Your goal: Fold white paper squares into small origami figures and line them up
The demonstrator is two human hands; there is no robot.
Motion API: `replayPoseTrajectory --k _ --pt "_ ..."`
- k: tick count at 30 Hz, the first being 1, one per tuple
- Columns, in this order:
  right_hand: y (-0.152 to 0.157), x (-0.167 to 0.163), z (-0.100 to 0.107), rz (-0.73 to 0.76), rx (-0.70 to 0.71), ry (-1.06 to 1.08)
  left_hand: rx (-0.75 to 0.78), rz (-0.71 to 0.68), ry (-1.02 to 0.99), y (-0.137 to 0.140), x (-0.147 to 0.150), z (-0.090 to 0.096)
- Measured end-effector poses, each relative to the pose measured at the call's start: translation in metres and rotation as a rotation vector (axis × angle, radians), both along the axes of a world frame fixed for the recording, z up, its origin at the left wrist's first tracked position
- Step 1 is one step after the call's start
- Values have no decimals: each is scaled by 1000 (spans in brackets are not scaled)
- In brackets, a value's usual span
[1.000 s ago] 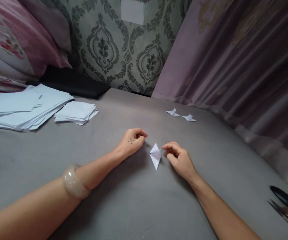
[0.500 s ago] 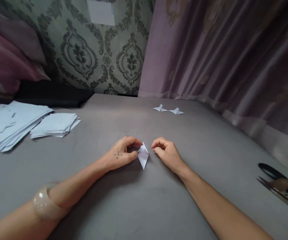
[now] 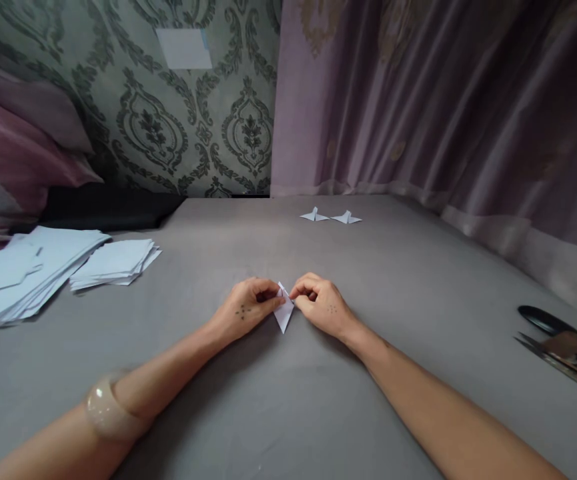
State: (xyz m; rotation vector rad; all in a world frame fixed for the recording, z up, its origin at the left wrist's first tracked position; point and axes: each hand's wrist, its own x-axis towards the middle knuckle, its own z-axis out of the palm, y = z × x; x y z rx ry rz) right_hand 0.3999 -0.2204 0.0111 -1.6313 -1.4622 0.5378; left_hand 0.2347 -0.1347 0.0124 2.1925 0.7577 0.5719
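A small piece of folded white paper (image 3: 283,316), shaped like a narrow diamond, is at the middle of the grey surface. My left hand (image 3: 251,301) pinches its left side between thumb and fingers, with the thumb lying across the front. On the other side, my right hand (image 3: 322,301) has its thumb and forefinger closed at the paper's right edge. The remaining fingers of that hand are curled in. Farther back stand two folded paper birds, a left one (image 3: 314,215) and a right one (image 3: 347,218).
On the left lie a large stack of white sheets (image 3: 43,267) and a smaller stack of paper (image 3: 115,262), with a folded black cloth (image 3: 113,208) behind. Scissors (image 3: 543,320) and other tools lie at the right edge. A purple curtain (image 3: 348,100) hangs along the right side.
My right hand has moved left and now grips the paper's right edge; before, it was apart from it. My left thumb has slid further across the paper. The view has tilted slightly up.
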Motion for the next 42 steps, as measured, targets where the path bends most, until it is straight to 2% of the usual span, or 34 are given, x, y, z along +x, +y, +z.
replayPoseTrajectory --k 4,6,14,17,21,26,31,37,42 --pt "0 0 0 -6 -1 -13 -127 -20 -1 1 1 1" --pt "0 0 1 -2 -2 -18 -125 -16 4 1 1 3" --pt "1 -3 7 6 -18 35 134 14 72 -2 0 6" --pt "1 -7 15 14 -54 86 248 -35 81 -2 0 4" --pt "4 -15 21 -69 -150 78 406 -114 78 0 0 0" --pt "8 -17 20 -103 -165 64 475 -158 54 3 0 -6" --pt "7 -14 24 -89 -169 106 388 -140 18 2 0 -5" --pt "5 -13 33 -79 -328 317 206 -26 18 0 0 3" --pt "5 -5 32 -7 -403 395 112 8 24 -1 1 6"
